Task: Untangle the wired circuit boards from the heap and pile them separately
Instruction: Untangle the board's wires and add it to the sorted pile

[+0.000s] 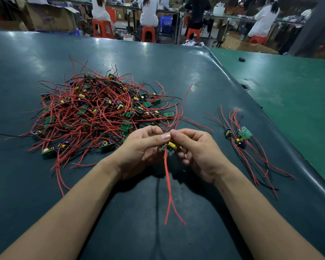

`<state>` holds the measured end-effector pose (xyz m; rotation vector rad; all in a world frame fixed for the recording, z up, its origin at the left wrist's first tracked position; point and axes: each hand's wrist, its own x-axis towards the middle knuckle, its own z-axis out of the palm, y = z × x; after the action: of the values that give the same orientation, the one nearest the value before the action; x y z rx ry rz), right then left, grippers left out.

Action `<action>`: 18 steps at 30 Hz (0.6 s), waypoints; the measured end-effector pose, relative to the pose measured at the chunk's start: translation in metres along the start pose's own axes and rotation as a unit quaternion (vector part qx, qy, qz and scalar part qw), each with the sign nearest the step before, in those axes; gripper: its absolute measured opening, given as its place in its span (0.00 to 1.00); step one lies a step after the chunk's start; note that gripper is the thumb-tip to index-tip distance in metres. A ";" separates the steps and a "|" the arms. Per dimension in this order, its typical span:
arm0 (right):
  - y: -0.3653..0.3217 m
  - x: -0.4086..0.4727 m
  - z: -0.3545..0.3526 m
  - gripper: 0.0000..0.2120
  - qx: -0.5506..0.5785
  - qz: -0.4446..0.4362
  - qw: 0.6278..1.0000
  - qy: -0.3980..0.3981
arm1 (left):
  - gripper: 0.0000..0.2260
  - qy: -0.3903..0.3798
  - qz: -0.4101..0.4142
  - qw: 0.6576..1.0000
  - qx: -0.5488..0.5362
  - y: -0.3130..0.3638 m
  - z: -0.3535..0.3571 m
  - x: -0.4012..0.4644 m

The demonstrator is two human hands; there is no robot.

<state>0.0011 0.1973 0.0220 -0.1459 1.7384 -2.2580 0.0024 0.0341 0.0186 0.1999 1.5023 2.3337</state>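
Both forearms reach in from the bottom corners and meet at the middle of the dark table (176, 59), wrists bent so the hands face each other just above the surface. The left hand (139, 151) lies palm toward the right, its fingers curled, thumb and forefinger closed in a pinch at the top of a small board (168, 148). The right hand (193, 152) mirrors it, fingers curled under, thumb and forefinger pinching at the same spot, so the 2 thumb tips nearly touch. The board sits between the palms, a yellow part on it showing; which fingers touch the board itself and which touch only its wires I cannot tell. 2 red wires (168, 184) hang from it toward the viewer and lie on the table, and more red wire rises from the pinch away from the viewer. The heap (94, 109) of tangled boards and red and black wires lies to the left and just beyond the hands. The sorted pile (240, 136) lies well apart to the right, wires trailing toward the table's near right edge.
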 end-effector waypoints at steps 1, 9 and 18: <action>0.000 0.000 0.001 0.04 0.000 -0.004 1.000 0.017 | 0.09 0.007 0.004 1.000 0.009 0.000 0.001 0.000; -0.002 0.002 0.001 0.05 0.000 -0.059 0.995 0.086 | 0.08 0.000 0.004 0.994 0.106 -0.004 0.006 -0.001; -0.010 0.014 -0.019 0.07 0.056 -0.147 0.956 0.248 | 0.10 -0.045 -0.026 0.997 0.054 0.003 0.005 -0.004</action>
<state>-0.0188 0.2134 0.0256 0.2222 1.9166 -2.7891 0.0072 0.0350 0.0240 0.2851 1.5713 2.1755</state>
